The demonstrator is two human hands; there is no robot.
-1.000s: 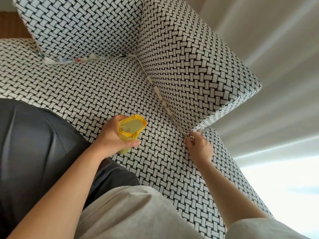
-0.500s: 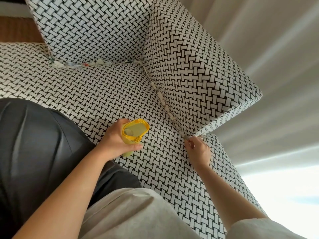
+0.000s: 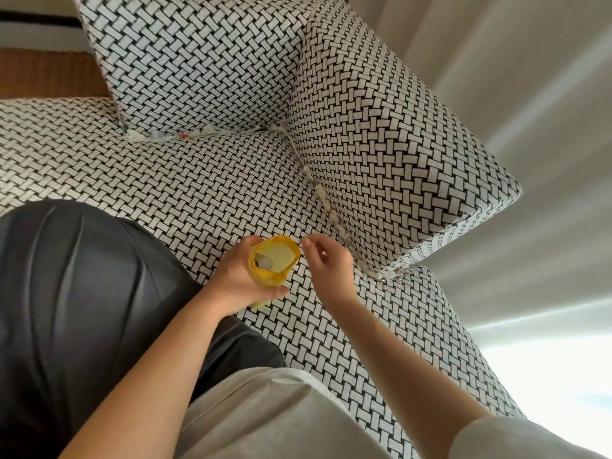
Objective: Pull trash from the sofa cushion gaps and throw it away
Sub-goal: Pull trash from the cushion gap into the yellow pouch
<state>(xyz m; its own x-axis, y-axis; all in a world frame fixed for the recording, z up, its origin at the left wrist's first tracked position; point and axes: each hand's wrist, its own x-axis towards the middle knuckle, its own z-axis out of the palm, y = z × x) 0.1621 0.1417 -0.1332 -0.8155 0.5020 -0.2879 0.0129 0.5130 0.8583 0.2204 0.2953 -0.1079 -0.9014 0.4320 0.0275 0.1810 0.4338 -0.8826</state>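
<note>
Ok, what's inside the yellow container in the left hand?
One pale, rounded scrap lies against the inner wall of the yellow container, which the left hand holds. Anything deeper is hidden by the rim and the fingers.

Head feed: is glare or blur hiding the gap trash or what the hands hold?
Head view: lower-right corner blown out white, off the sofa; gap trash evenly lit and legible; right hand fingertips slightly smeared, any pinched scrap unreadable; left hand grips the yellow container, sharp.

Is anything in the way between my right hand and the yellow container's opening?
Nothing visible. The right hand hovers just beside the rim of the yellow container, which the left hand grips, mouth open and uncovered.
</note>
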